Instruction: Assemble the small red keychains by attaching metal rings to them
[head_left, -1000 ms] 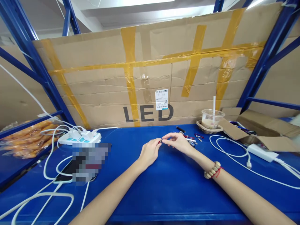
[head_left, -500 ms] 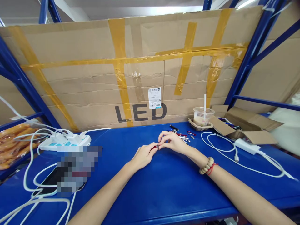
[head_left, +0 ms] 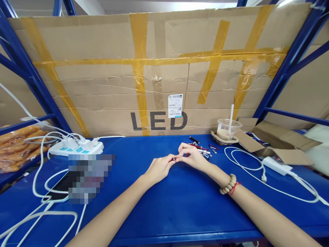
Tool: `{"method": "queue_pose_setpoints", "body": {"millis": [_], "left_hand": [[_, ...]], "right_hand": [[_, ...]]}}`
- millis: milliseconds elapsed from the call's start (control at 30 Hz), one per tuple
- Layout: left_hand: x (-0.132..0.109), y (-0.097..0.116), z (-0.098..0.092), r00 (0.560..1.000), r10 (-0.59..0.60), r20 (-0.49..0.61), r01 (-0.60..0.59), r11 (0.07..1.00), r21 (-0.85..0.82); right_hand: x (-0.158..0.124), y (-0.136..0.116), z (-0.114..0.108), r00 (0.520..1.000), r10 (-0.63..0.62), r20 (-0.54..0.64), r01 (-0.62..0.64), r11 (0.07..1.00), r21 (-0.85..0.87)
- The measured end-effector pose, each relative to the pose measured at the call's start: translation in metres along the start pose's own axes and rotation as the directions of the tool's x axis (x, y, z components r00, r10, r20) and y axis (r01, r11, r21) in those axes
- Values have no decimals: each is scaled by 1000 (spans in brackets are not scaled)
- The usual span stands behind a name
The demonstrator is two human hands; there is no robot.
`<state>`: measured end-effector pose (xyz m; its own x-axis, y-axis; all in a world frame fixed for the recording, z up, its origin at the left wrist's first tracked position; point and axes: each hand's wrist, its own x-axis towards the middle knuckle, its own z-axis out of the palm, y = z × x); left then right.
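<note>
Over the middle of the blue tabletop [head_left: 156,212], both hands meet fingertip to fingertip. My left hand [head_left: 158,170] is closed in a pinch on a small red piece with a metal end [head_left: 174,159], most of it covered by the fingers. My right hand [head_left: 194,157], with a beaded bracelet at the wrist, has thumb and forefinger pinched right beside the metal end. Whatever is between those right fingertips is too small to make out. Behind the right hand lies a loose pile of small red, silver and black parts [head_left: 204,151].
A drink cup [head_left: 227,129] with a straw stands in a carton holder at the back right, near an open cardboard box [head_left: 285,139]. A white adapter [head_left: 277,166] and cable lie right. Leftward are a power strip [head_left: 74,148], cables and a phone [head_left: 60,187]. Cardboard [head_left: 110,99] walls the back.
The head view has turned a little to the left, so things sit farther right. The metal end of the red piece shows more clearly between the hands, which stay together.
</note>
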<state>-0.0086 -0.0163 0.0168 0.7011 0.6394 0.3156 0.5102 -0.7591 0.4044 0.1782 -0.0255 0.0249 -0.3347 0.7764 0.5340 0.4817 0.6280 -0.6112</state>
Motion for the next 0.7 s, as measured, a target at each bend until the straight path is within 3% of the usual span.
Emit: {"method": "queue_pose_setpoints", "body": {"millis": [267,433,533,633,700], "left_hand": [[0,-3,4,998,-23,-61,26,999,40],[0,-3,7,996,-35,-81,39,998,47],[0,-2,7,994,-45,-100,50,998,44],[2,-1,7,992,-45,-118,49,998,39],[3,0,6,992,-43,-119,48,998,40]], "right_hand": [[0,-4,10,994,91,-63,-89,996,19],[1,-14,18,935,355,-30,-342,918,201],[1,-17,20,895,447,3,-433,866,251],[1,-15,21,878,478,9,-465,848,256],[0,-12,21,892,453,-2,-440,866,237]]}}
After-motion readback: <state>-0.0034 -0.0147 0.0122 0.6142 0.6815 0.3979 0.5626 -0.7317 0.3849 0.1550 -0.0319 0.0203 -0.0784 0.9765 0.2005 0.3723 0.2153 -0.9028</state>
